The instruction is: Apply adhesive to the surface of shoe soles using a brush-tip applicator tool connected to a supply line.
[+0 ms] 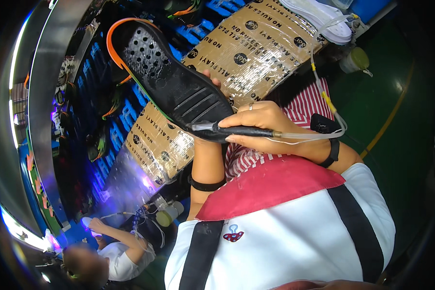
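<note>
A black shoe sole with an orange and green rim lies tilted in front of me, its inner face up. Round holes fill its far end, which looks wet, and ribs cross the nearer part. My left hand supports it from below, mostly hidden, with fingertips showing at the right edge. Pinched in my right hand is a black-handled brush fed by a clear tube. The brush's pale tip rests at or just over the sole's near end; exact contact is hard to tell.
Beneath the sole runs a cardboard-covered surface wrapped in film. A white sole and a lidded cup sit at the upper right. To the left, a blue-slatted conveyor carries shoe parts. Another person works at lower left.
</note>
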A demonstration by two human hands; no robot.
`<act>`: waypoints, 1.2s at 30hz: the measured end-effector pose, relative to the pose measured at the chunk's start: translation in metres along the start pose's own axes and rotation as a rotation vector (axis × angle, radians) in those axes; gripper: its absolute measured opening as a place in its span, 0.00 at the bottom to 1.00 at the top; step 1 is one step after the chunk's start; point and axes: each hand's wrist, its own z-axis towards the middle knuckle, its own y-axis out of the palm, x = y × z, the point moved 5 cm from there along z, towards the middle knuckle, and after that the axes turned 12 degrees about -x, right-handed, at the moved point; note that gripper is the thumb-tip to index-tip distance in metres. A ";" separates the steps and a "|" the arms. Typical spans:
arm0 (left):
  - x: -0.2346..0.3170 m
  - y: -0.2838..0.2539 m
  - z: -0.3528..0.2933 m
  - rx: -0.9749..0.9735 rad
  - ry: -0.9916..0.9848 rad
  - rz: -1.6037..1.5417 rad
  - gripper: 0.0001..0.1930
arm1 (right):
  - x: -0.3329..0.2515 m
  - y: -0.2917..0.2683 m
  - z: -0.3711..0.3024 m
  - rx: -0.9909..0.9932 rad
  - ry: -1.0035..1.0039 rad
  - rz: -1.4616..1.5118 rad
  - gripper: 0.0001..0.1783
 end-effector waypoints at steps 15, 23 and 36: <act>0.022 0.040 -0.001 0.001 -0.046 0.314 0.50 | -0.006 0.013 -0.009 -0.355 -0.043 0.142 0.14; 0.046 0.019 -0.009 0.201 -0.110 0.408 0.45 | -0.005 0.009 -0.009 -0.351 -0.085 -0.066 0.14; 0.022 0.038 -0.003 0.526 -0.570 0.451 0.25 | -0.009 0.017 -0.010 -0.483 -0.119 -0.083 0.13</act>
